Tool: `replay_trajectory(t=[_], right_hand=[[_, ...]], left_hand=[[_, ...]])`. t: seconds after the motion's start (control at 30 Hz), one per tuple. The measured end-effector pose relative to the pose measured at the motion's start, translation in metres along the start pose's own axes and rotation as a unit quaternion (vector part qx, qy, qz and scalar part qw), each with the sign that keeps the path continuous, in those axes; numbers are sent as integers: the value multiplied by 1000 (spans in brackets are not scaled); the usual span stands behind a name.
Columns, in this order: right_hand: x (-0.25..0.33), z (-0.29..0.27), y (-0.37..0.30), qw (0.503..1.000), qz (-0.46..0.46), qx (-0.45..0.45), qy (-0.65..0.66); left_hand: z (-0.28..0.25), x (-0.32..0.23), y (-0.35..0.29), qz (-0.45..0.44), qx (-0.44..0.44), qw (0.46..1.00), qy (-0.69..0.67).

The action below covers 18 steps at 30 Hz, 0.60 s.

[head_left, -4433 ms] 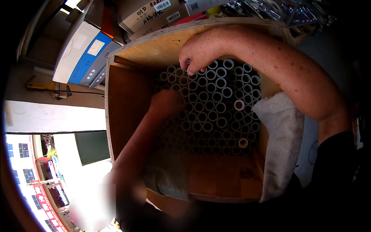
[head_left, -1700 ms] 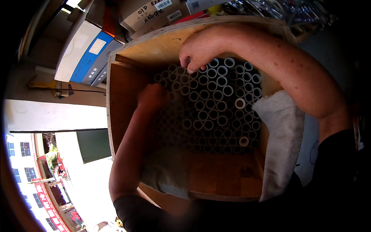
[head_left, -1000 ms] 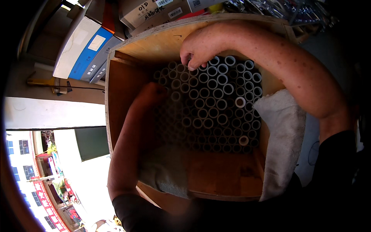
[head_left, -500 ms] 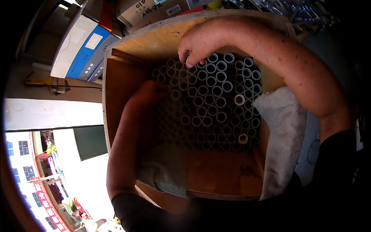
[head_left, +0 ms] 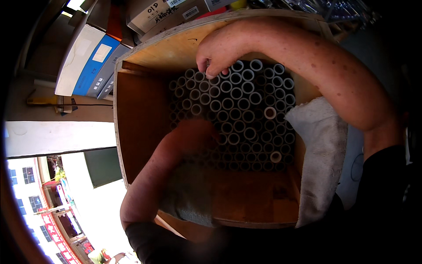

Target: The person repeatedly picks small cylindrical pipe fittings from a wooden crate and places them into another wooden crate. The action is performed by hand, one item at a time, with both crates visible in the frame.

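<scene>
Many short white tubes [head_left: 236, 93] stand packed on end in a wooden box [head_left: 140, 112], their round open ends facing up. One tube with a brownish inside [head_left: 270, 113] sits among them towards the right. My right hand [head_left: 216, 57] reaches over from the right to the far rows, thumb and fingers pinched together at the tube tops; whatever lies between the fingertips is hidden. Lower and to the left, my left hand [head_left: 193, 135] hovers over or touches the nearer tubes, its fingers dark and smeared by motion.
A pale cloth [head_left: 318, 145] hangs over the box's right wall, and a greyish cloth [head_left: 187, 200] covers part of its near edge. Cardboard boxes [head_left: 154, 20] and a blue-and-white carton [head_left: 90, 64] stand beyond. Metal parts [head_left: 334, 12] lie at the far right.
My left hand has moved nearer and to the right, away from the far left tubes. My right hand stays pinched at the far rows. The view has shifted slightly.
</scene>
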State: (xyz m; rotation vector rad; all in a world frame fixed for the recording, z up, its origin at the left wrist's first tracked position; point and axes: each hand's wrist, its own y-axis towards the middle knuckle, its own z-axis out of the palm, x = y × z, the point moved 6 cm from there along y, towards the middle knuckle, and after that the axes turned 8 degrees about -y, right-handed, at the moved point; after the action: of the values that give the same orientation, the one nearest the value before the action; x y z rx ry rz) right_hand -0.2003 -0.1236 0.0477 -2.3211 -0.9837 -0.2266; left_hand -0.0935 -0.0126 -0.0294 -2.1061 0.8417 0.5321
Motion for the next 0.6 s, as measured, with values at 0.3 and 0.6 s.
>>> replay_trajectory(t=[0.3,0.6], right_hand=[[-1,-1,1,1000,-11,4,4],[-5,1,-1,1000,3,6,-9]], left_hand=[[18,0,6,-85,104,988,71],[-65,65,-43,-82,-148,949,-265]])
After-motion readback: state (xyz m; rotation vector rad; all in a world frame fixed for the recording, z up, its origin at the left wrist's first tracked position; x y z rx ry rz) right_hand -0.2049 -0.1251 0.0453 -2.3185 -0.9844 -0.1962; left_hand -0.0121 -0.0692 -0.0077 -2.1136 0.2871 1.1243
